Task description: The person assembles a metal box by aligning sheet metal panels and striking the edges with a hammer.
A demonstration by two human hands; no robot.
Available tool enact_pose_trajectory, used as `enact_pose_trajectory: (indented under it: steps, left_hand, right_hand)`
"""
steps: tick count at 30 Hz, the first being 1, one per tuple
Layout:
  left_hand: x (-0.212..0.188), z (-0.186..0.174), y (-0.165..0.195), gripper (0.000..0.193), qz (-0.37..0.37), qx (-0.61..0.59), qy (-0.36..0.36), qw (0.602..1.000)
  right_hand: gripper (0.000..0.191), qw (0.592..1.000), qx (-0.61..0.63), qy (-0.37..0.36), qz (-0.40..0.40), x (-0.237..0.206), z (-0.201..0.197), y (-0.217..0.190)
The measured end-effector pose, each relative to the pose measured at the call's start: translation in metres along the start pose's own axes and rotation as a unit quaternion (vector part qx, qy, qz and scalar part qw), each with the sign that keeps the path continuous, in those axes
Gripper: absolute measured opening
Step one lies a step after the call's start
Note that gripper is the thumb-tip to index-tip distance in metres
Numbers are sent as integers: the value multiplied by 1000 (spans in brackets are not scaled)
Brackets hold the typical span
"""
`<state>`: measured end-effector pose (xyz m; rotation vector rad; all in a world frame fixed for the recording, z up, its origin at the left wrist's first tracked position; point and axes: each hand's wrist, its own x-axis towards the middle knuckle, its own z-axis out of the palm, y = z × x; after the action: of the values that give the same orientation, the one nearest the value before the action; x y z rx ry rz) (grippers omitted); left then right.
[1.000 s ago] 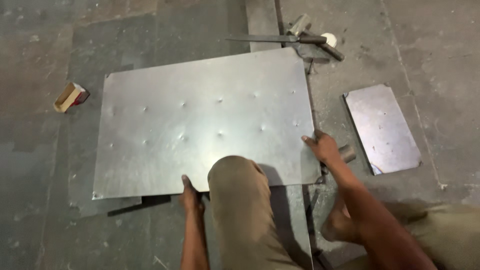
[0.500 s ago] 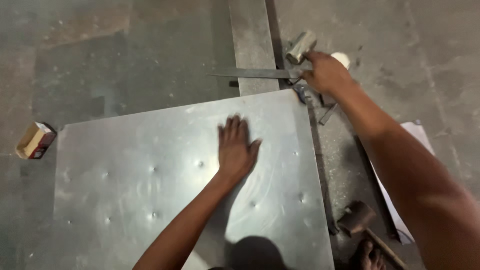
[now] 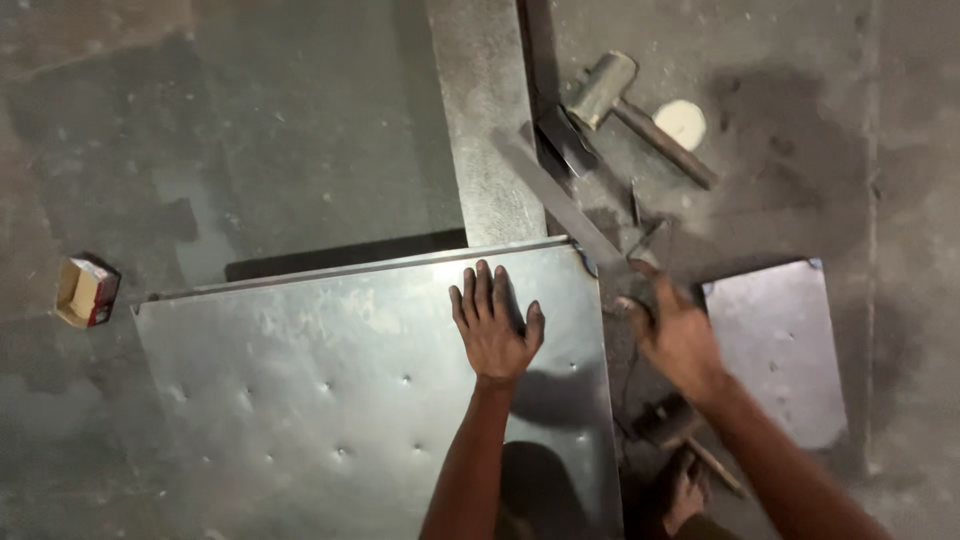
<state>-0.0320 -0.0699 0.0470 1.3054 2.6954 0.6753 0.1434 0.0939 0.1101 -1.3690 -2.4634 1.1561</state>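
My left hand [image 3: 493, 325] lies flat, fingers spread, on the upper right part of a large grey metal sheet [image 3: 330, 370] dotted with small punched dimples. My right hand [image 3: 675, 335] hovers just off the sheet's right edge. It is blurred and closed around the near end of a long flat metal bar [image 3: 560, 200], which slants up and to the left. My knee shows at the bottom edge, below my left forearm.
A hammer [image 3: 612, 85] and a white round disc [image 3: 680, 123] lie at the top right. Right of my hand lies a smaller metal plate [image 3: 785, 360]. A second hammer [image 3: 668, 420] rests by my foot [image 3: 685, 495]. A small box [image 3: 85, 292] sits far left. A long steel strip [image 3: 485, 120] runs upward.
My right hand has pulled back from the hammer area toward me, bringing the flat bar along at a slant. The left hand stays pressed on the sheet. The view has shifted.
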Motion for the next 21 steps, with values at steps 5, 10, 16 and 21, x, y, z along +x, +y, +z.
enact_pose_trajectory:
  steps: [5, 10, 16, 21]
  left_hand:
    - [3, 11, -6, 67, 0, 19, -18, 1000]
    - [3, 3, -6, 65, -3, 15, -65, 998]
    - [75, 7, 0, 51, 6, -113, -74, 991]
    - [158, 61, 6, 71, 122, -9, -104, 987]
  right_hand:
    - [55, 998, 14, 7, 59, -9, 53, 11]
    - [57, 994, -51, 93, 5, -2, 69, -12]
    - [58, 981, -163, 101, 16, 1, 77, -5]
    - [58, 981, -170, 84, 36, -42, 95, 21]
